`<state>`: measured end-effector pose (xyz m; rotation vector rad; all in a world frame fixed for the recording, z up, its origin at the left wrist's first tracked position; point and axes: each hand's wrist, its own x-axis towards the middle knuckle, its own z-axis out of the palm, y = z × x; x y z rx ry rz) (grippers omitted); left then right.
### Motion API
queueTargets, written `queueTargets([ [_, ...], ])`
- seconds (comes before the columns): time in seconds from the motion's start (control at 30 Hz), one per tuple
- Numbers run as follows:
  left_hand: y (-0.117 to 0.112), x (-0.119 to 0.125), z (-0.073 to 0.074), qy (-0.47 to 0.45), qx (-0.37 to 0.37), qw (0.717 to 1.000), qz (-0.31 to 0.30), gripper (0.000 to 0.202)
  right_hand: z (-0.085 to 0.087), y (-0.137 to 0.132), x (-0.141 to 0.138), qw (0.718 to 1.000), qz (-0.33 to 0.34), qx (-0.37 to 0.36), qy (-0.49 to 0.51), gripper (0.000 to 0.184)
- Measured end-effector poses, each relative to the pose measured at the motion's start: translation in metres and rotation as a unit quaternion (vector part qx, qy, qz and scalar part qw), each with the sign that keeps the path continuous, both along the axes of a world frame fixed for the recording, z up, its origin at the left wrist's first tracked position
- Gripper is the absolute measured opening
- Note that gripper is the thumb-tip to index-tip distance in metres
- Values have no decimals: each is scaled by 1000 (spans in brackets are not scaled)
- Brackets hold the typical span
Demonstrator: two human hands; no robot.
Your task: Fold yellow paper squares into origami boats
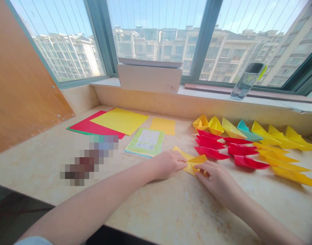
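A partly folded piece of orange-yellow origami paper (190,167) lies on the stone-patterned surface between my hands, with pointed flaps standing out on its upper side. My left hand (170,165) is closed at its left edge, fingers curled together and pressing it down. On the other side, my right hand (215,175) pinches the right part of the sheet between thumb and fingers. Just beyond my right hand sit red folded paper boats (212,153) in short stacked rows. The fingertips of both hands partly cover the paper's edges.
Yellow paper boats (280,136) and a teal one (247,131) line the right side. Left of them lie a flat orange-yellow square (163,126), a green booklet (145,141), and large yellow (120,119) and red sheets (100,126). A white box (149,78) and water bottle (246,83) stand on the sill.
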<state>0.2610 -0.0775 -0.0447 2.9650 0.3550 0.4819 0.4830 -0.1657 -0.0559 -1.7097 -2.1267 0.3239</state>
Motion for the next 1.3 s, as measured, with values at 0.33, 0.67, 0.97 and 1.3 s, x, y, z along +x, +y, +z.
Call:
queueTargets([
  [0.33,2,-8,-2,0,-73,997,-20,34,-4,-6,-4,999,-44,-17,22,29],
  [0.67,1,-6,1,12,-83,996,-13,34,-3,-7,-3,999,3,-34,28,17],
  [0.97,1,-5,-1,16,-100,995,-1,37,4,-13,-7,997,5,45,-55,17],
  [1.3,-1,-5,2,21,-106,994,12,36,9,-16,-13,987,57,115,-96,20],
])
